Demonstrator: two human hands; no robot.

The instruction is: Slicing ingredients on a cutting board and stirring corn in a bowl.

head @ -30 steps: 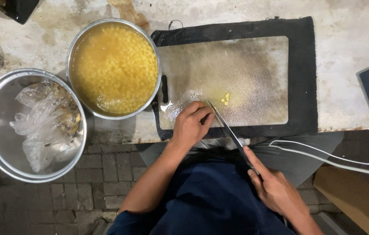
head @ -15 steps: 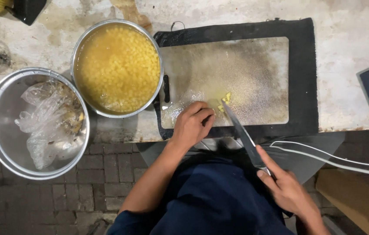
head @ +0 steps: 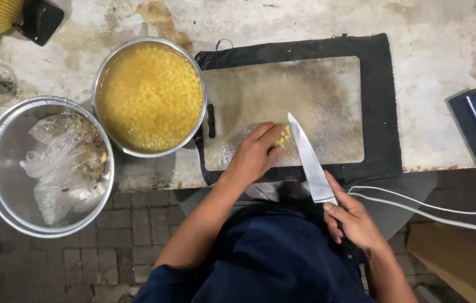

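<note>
Near the worktop's front edge, on the cutting board (head: 327, 90), the left hand (head: 252, 157) pinches yellow pieces (head: 285, 136); the right hand (head: 353, 221) grips the knife (head: 309, 163). Fingertips are best kept curled back from the blade.

I see my left hand (head: 252, 157) stretched forward over the near edge of the cutting board (head: 327, 84), palm down, wrist straight, forearm bare and running back toward my torso. Its fingers (head: 268, 137) are curled, tips pressed down together. My right hand (head: 353, 221) sits nearer my body, off the board's near edge, closed in a grip around a knife handle, thumb on top and pointing toward the board. Right wrist is bent slightly inward; right forearm angles down and outward from the board.
</note>
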